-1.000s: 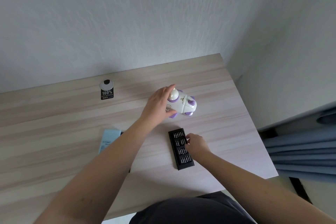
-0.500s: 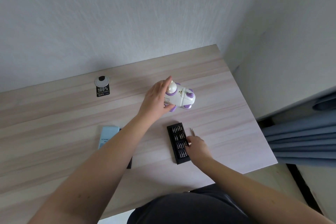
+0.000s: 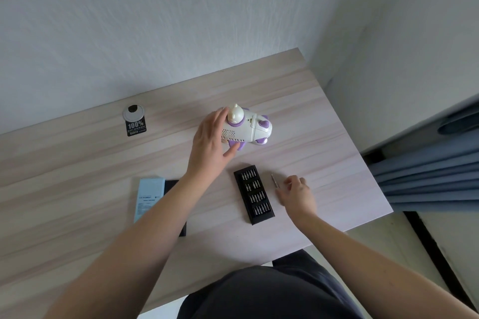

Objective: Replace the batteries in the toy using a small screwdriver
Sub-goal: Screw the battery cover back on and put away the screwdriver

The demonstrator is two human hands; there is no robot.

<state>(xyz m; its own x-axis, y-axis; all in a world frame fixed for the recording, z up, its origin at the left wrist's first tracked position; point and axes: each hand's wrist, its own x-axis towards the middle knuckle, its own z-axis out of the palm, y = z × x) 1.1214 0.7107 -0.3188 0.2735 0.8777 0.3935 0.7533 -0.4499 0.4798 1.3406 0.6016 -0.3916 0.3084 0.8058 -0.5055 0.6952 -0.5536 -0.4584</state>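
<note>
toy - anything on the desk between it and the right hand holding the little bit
Nothing visible blocks the way. The right hand, pinching a thin bit, sits just right of the black bit tray. Only bare desk lies between it and the toy, which the left hand steadies from its left side.

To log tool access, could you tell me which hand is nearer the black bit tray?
Right. The right hand is just beside the bit tray; the left hand is farther, on the toy.
</note>
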